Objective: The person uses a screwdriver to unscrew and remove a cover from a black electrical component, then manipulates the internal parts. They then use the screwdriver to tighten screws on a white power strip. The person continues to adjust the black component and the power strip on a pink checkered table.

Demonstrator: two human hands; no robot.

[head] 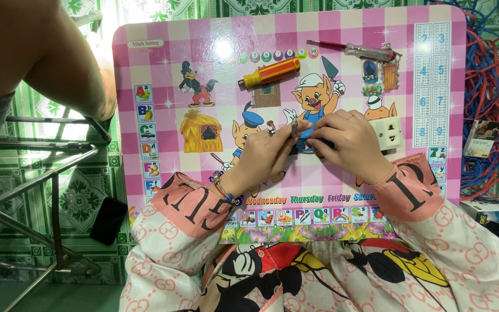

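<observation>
While both my hands meet over the middle of the pink board [163, 86], I read this as mid-assembly on a small part. Left hand [264, 151] is pinched shut on a thin metal piece [294, 128] that sticks up between thumb and fingers; right hand [347, 143] curls over a dark blue part [319, 141], fingers closed on it, mostly hidden so I can't tell its exact shape. Both sit touching at the board's centre. White socket [389, 132] lies just beside my right hand, half covered by it. Orange screwdriver [270, 73] and a clear-handled tester screwdriver [365, 51] lie further up the board, well apart from my hands. Judging by that, next move needs a steady pinch and fine alignment of metal piece to blue part, small motions only. Another person's arm [53, 52] sits at the upper left, uninvolved.
</observation>
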